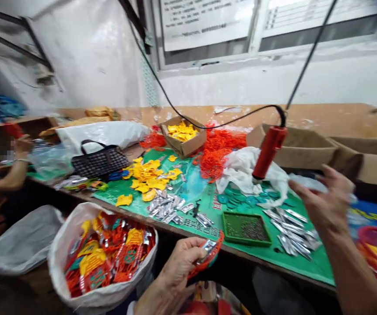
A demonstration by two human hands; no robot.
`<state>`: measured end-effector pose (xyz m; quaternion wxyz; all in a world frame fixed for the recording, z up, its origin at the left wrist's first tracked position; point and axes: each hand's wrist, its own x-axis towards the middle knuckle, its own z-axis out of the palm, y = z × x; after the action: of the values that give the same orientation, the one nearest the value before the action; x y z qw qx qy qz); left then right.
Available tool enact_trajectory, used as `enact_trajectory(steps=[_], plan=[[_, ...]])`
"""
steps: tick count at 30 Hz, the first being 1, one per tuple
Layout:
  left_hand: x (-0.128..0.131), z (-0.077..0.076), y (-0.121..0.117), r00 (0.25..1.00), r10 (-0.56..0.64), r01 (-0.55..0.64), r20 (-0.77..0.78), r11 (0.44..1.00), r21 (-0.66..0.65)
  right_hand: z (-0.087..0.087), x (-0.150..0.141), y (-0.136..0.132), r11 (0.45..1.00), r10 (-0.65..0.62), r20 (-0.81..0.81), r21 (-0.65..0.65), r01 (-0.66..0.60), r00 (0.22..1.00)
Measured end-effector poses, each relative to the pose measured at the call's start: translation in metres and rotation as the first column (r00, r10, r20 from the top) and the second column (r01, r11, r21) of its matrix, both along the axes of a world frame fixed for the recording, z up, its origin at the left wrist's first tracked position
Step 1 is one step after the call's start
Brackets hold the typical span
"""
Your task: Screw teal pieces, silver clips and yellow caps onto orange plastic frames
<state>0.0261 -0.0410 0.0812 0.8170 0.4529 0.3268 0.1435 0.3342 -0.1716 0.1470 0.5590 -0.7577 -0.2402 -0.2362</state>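
Low at the front edge of the table, my left hand (178,267) pinches a flat silver piece (209,246) together with orange-red cord (220,245). My right hand (328,201) is raised over the table's right side, its fingers apart and nothing in them. To its left hangs a red electric screwdriver (269,151), tip down, on a black cable. Below it lie a green tray (247,241) of tiny dark parts, probably screws, and teal discs (236,197). Loose silver strips (291,232) lie beneath my right hand.
Yellow pieces (147,173) and silver pieces (167,208) cover the table's middle. A white sack (57,267) of orange, yellow and silver items stands at front left. Cardboard boxes (309,153) line the back. A co-worker's arm (14,175) shows at far left.
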Motion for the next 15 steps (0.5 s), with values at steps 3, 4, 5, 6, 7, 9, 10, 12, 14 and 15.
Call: enact_trajectory(steps=[3,4,5,6,7,9,10,12,14,15], plan=[[0.004,0.000,0.010,1.000,-0.023,0.023,-0.013,0.999,-0.033,0.028,0.030,0.028,0.993,0.108,-0.056,0.044,-0.105,0.993],[0.005,-0.001,0.013,1.000,-0.016,0.015,-0.020,0.999,-0.049,0.033,0.038,0.039,0.976,0.205,-0.076,0.086,-0.198,0.976],[0.005,-0.002,0.016,1.000,-0.009,0.007,-0.026,0.998,-0.064,0.037,0.045,0.051,0.937,0.320,-0.108,0.187,-0.297,0.941],[0.006,-0.003,0.018,0.999,-0.001,-0.001,-0.033,0.997,-0.072,0.038,0.050,0.062,0.910,0.393,-0.132,0.198,-0.364,0.910],[0.007,-0.004,0.019,0.999,-0.001,-0.002,-0.041,0.997,-0.077,0.039,0.054,0.074,0.890,0.440,-0.150,0.202,-0.408,0.886],[0.008,-0.005,0.022,0.999,-0.018,0.014,-0.049,0.996,-0.083,0.038,0.056,0.094,0.821,0.562,-0.196,0.251,-0.513,0.804],[0.009,-0.006,0.024,0.998,-0.029,0.025,-0.052,0.996,-0.088,0.037,0.055,0.102,0.758,0.643,-0.231,0.330,-0.564,0.730],[0.010,-0.007,0.027,0.998,-0.036,0.030,-0.057,0.995,-0.099,0.037,0.050,0.114,0.671,0.733,-0.271,0.432,-0.602,0.624],[0.012,-0.008,0.030,0.997,-0.026,0.019,-0.068,0.994,-0.104,0.039,0.042,0.119,0.648,0.757,-0.298,0.459,-0.608,0.581],[0.012,-0.008,0.032,0.997,-0.022,0.015,-0.073,0.995,-0.103,0.040,0.038,0.121,0.648,0.758,-0.309,0.452,-0.613,0.574]])
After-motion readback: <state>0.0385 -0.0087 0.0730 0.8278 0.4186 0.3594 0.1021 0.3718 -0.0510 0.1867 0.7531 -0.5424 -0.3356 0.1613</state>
